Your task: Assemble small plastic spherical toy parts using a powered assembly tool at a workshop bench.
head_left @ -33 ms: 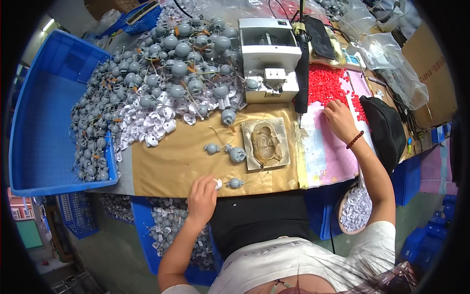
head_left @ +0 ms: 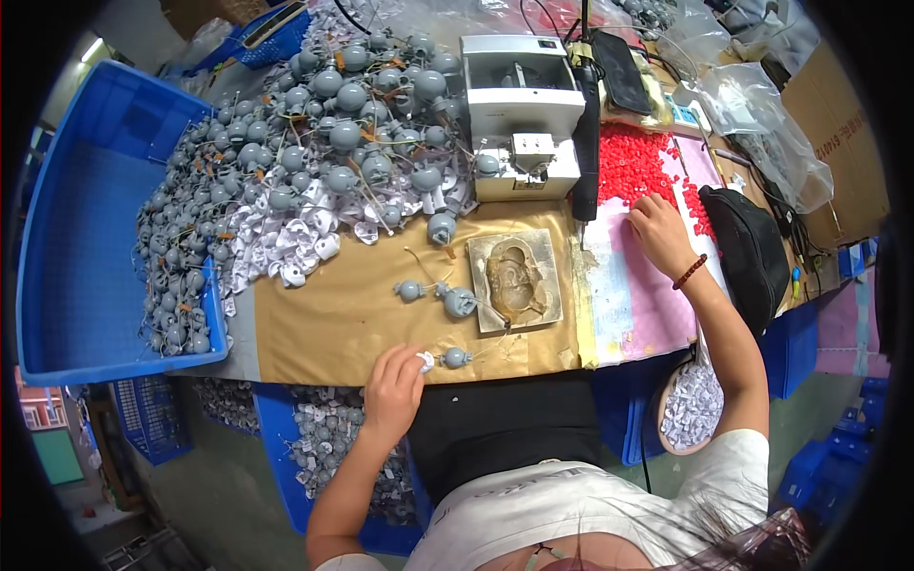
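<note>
At the table's front edge, my left hand [head_left: 392,385] has its fingers closed round a small white plastic part [head_left: 426,362]. Just right of that part lies a grey ball-shaped piece [head_left: 455,357] with a thin wire. My right hand [head_left: 660,231] rests at the near edge of a heap of small red plastic pieces [head_left: 633,167], fingers curled downward. Whatever its fingertips may hold is hidden. Between the hands sits a square metal block with a moulded hollow [head_left: 515,281]. Left of the block, two more grey wired pieces [head_left: 459,302] lie on the tan sheet.
Grey wired balls [head_left: 347,135] and white plastic shells [head_left: 295,238] are heaped at the back left beside a blue bin [head_left: 105,228]. A white machine [head_left: 524,119] and a black upright tool [head_left: 586,143] stand behind the block. A black pouch [head_left: 747,257] lies right of my right hand.
</note>
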The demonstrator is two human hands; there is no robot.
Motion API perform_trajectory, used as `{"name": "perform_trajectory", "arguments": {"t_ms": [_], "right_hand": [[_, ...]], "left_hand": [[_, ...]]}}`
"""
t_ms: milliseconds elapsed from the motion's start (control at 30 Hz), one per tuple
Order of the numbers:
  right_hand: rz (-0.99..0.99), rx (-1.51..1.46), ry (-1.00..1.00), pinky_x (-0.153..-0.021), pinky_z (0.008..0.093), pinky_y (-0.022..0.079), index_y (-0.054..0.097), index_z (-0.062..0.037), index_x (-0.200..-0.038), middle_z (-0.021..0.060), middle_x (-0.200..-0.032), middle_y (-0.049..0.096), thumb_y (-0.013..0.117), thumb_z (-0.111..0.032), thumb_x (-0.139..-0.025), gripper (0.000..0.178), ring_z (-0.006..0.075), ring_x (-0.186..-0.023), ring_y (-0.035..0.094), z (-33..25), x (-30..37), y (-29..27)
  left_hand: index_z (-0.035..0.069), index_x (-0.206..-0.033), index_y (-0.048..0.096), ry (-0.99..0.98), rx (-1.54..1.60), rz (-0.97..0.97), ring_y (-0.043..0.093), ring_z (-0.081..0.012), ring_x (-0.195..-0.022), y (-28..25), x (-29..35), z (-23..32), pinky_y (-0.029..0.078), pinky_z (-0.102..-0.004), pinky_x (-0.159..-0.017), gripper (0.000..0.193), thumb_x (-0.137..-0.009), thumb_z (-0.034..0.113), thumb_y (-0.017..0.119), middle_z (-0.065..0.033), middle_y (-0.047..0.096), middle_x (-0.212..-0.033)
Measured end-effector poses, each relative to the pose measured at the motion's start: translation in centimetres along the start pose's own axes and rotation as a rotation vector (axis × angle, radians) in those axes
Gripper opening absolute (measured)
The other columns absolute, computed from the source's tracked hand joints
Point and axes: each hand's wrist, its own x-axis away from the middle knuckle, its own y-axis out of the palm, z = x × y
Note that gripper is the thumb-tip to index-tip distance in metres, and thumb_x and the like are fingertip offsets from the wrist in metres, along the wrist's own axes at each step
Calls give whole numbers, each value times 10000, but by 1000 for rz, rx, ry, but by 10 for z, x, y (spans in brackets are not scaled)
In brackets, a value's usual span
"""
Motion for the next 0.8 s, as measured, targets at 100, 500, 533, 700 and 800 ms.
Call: {"name": "perform_trajectory", "arguments": {"t_ms": [100, 500, 533, 700, 800], "right_hand": [[79, -61, -6, -831, 380, 499, 649, -33, -873, 94, -937, 623, 671, -43, -787, 90, 272, -929, 590, -1, 2, -7], [259, -842, -146, -790, 353, 520, 671, -43, -947, 93, -968, 710, 791, 16, -775, 218, 253, -903, 678, -100, -46, -51], [249, -879, -153, -781, 357, 511, 671, -46, -934, 86, -941, 705, 817, -5, -762, 229, 247, -886, 671, -106, -47, -47], [344, -744, -301, -756, 340, 467, 643, -85, -907, 40, -909, 658, 794, -83, -760, 210, 222, -857, 626, -139, -64, -23], [327, -573, -375, -791, 348, 454, 627, -98, -897, 33, -940, 635, 751, -146, -777, 179, 223, -923, 600, -144, -62, -12]], "left_hand": [[0, -1004, 641, -3, 91, -46, 639, -376, -1046, -10, -11, 15, 521, -449, -906, 245, -784, -22, 747, -161, 682, -1086], [37, -1088, 644, 109, 305, -143, 584, -350, -1125, 25, -167, 66, 468, -451, -964, 350, -764, 1, 771, -133, 655, -1085], [46, -1120, 636, 91, 278, -168, 560, -347, -1151, 26, -172, 67, 454, -451, -983, 384, -763, 16, 773, -131, 643, -1105], [86, -1241, 607, 15, 373, -121, 479, -358, -1211, 3, -172, 63, 421, -448, -1030, 500, -774, 86, 784, -113, 586, -1167], [88, -1214, 636, 88, 244, -178, 477, -352, -1219, -20, -159, 40, 417, -457, -1035, 478, -769, 133, 806, -111, 586, -1179]]}}
